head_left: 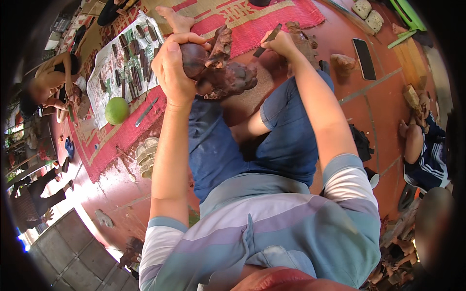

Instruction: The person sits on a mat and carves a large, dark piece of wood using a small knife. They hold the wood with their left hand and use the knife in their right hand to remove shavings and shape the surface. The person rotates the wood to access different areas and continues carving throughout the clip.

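A dark brown, knobbly carved wooden figure [221, 68] with a smooth rounded end is held above the person's lap and blue-clad knees, over the edge of a red woven mat [272, 19]. Its rounded end is wrapped by the left hand [174, 68], the fingers closed tightly over the top. A slim dark carving chisel [267, 40] is gripped in the closed right hand [281, 44], its tip pointed down toward the figure without clearly touching it.

To the left, a pale sheet [124, 68] is laid on the mat, covered with many dark chisels too numerous to be counted. One round green fruit [117, 110] is seen at its lower edge, one loose metal tool [146, 111] just beside it, and a stack of sandpaper-like pale pads [147, 156] nearer the leg. One black phone [364, 58] lies on the red tiled floor [383, 102] to the right, with one rough wood chunk [343, 63] near it. Two other seated people are visible at the left and right edges.
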A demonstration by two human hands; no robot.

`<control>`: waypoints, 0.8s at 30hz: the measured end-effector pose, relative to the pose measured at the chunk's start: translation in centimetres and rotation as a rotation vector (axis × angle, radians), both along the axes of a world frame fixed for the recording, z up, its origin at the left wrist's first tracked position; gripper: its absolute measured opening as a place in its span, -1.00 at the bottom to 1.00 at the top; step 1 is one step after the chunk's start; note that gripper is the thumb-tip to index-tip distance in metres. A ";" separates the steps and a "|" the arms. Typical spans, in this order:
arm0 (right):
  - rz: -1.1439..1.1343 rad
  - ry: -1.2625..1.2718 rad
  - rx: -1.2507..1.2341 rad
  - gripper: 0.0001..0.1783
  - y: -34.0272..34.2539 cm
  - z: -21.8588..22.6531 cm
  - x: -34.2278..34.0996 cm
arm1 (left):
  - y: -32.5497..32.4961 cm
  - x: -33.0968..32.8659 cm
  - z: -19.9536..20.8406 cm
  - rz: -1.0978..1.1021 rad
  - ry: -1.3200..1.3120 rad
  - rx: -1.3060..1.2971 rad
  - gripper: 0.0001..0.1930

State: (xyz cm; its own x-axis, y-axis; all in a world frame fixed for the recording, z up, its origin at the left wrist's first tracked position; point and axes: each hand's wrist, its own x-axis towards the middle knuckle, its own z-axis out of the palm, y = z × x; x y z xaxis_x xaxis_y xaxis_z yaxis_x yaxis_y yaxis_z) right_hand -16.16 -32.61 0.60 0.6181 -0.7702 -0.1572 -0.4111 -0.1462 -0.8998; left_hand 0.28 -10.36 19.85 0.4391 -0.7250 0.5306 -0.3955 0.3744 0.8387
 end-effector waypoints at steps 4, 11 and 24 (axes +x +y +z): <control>0.339 0.022 -0.005 -0.85 3.0 -1.9 0.7 | -0.4 0.0 -0.1 0.009 0.043 0.002 -0.52; 0.260 0.082 0.159 -0.91 2.1 0.1 0.9 | -0.7 -0.2 -0.2 0.032 0.001 -0.001 -0.53; 0.288 -0.038 0.211 -0.91 0.2 -3.8 0.4 | 0.0 0.1 -1.0 0.061 0.060 -0.064 -0.74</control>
State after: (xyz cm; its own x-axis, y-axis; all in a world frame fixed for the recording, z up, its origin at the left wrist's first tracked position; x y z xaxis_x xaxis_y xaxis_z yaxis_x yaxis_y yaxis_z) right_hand -15.80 -32.43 -3.23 0.8138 -0.5162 -0.2670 -0.3455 -0.0603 -0.9365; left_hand 0.37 -10.35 18.86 0.5135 -0.6613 0.5468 -0.3689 0.4052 0.8365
